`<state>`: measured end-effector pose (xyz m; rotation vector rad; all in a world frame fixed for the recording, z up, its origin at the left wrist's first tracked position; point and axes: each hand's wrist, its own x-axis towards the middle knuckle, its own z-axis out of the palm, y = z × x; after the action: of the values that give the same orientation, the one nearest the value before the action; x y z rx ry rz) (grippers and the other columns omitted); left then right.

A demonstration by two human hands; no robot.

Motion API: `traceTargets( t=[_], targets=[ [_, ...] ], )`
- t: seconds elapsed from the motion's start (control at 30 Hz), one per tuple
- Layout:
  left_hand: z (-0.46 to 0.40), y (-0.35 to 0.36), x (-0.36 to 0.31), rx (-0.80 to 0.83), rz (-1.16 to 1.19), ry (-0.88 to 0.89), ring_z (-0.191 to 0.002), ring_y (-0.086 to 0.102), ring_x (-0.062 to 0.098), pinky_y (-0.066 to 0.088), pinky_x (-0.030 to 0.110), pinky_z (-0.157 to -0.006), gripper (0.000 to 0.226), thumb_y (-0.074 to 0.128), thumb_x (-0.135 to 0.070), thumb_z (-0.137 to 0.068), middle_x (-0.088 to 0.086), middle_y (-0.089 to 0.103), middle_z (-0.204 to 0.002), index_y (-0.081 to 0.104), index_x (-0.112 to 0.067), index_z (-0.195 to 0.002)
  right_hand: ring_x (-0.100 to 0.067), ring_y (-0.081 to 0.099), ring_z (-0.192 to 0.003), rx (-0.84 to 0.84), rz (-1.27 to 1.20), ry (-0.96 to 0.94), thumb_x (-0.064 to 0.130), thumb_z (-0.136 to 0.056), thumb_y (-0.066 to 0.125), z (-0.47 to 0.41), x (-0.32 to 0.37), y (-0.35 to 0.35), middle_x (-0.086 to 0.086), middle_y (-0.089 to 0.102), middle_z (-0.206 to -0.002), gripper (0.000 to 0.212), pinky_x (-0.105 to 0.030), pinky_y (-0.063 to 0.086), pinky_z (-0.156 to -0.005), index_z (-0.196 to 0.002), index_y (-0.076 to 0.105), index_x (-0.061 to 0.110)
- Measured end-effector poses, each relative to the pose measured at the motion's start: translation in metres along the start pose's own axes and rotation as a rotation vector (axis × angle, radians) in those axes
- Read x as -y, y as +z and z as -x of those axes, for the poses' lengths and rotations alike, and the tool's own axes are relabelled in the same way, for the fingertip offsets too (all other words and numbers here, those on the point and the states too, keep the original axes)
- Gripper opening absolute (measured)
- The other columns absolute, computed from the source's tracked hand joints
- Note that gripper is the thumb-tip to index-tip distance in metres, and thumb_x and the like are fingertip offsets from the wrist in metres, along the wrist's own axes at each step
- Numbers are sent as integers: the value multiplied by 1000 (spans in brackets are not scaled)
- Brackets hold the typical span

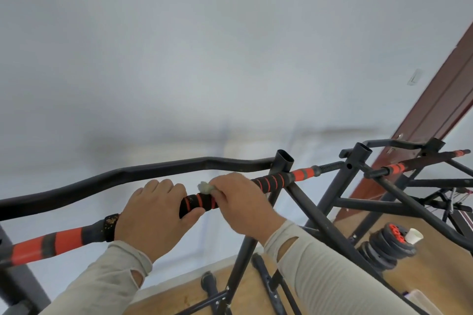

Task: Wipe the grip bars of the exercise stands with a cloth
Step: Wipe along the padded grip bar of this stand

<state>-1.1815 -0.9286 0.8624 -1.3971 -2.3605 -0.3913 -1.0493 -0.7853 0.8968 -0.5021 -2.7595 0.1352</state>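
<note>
The right hand (238,206) has its grip curled over a small pale cloth (205,187), pressing it down on the grip bar (197,202) so that only a tuft of the cloth shows above the knuckles. The left hand (153,215) sits just beside it on the same bar, its grip wrapped round the padding with the thumb hooked under; the two hands are near but a short stretch of padding shows between them.

The bar is black foam with thin orange spirals, and runs slanting from lower left to upper right. Left of the left hand the foam ends in a frayed edge, and the bar goes on in broad orange and dark bands (51,241). Right of the right hand the spiral padding continues to a black upright tube (282,163) with an open top.

Both forearms wear pale ribbed sleeves (332,263) with thumb slits.

Behind the grip bar a bare black bent bar (128,172) runs roughly alongside it. Further right stands a second black stand frame (358,186) with its own orange-banded grip (395,168). Below it, on the wooden floor (399,286), lies a stack of dark weight plates (384,243). A reddish-brown door frame (440,100) rises against the white wall (179,46).
</note>
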Motion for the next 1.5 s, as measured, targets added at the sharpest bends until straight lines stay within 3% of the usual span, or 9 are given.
traceTargets(
  t=[0.1, 0.23, 0.37, 0.47, 0.63, 0.93, 1.13, 1.33, 1.5],
  targets=[
    [0, -1, 0, 14, 13, -10, -71, 48, 13, 46, 29, -69, 48, 39, -77, -83, -11, 50, -74, 56, -32, -84, -14, 61, -74, 118, 329, 43, 10, -88, 57, -2, -56, -25, 13, 55, -67, 18, -26, 48, -61, -83, 56, 28],
    [1, 1, 0, 27, 21, -24, -76, 49, 13, 48, 29, -75, 50, 36, -77, -85, -10, 51, -80, 56, -32, -91, -15, 64, -86, 186, 438, 249, 20, -92, 63, 2, -105, -52, 14, 63, -83, 23, -30, 57, -79, -107, 66, 36],
    [2, 3, 2, -8, 18, -22, -72, 48, 13, 49, 30, -71, 52, 34, -77, -83, -10, 51, -76, 57, -30, -87, -22, 65, -99, 190, 223, 270, 18, -102, 49, -6, -64, -28, 2, 68, -107, 21, -36, 55, -90, -114, 66, 23],
    [0, 5, 3, -15, 6, -3, -72, 47, 15, 47, 32, -69, 55, 29, -77, -84, -9, 51, -75, 57, -29, -83, -20, 62, -91, 53, -88, 243, 26, -104, 42, -9, -5, 0, 4, 70, -95, 26, -37, 52, -85, -100, 68, 24],
    [1, 2, 1, -3, -14, -21, -71, 48, 18, 45, 33, -67, 59, 29, -78, -84, -8, 52, -74, 58, -26, -78, -13, 55, -84, 27, -151, 44, 30, -108, 41, -2, 21, 16, 10, 64, -82, 28, -37, 50, -81, -92, 65, 26],
    [23, -68, 78, 410, 122, -138, -132, 46, 13, 38, 33, -112, 89, 61, -77, -77, -14, 47, -145, 36, -31, -149, -10, 61, -89, -41, -170, 54, 45, -106, 33, -2, 15, 33, 13, 68, -88, 37, -29, 51, -90, -103, 67, 32],
    [45, -55, 101, 523, 38, -248, -69, 60, 7, 48, 27, -63, 47, 61, -79, -73, -11, 61, -78, 52, -34, -81, -9, 60, -87, -99, -180, 59, 38, -106, 42, -1, 15, 37, 13, 67, -88, 28, -29, 48, -85, -107, 69, 31],
    [41, -48, 99, 507, -50, -241, -66, 59, 9, 47, 28, -61, 29, 58, -58, -86, -9, 62, -75, 53, -30, -82, -16, 59, -75, -105, -16, 175, 32, -106, 43, -4, 50, 31, 6, 62, -76, 25, -36, 55, -77, -105, 67, 23],
    [39, -45, 99, 468, -88, -251, -67, 60, 16, 45, 29, -62, 13, 49, -34, -88, -11, 60, -73, 53, -25, -79, -23, 64, -70, -181, -59, -42, 13, -84, 55, -10, 152, 62, 3, 64, -73, 14, -33, 45, -63, -85, 64, 23]
  ],
)
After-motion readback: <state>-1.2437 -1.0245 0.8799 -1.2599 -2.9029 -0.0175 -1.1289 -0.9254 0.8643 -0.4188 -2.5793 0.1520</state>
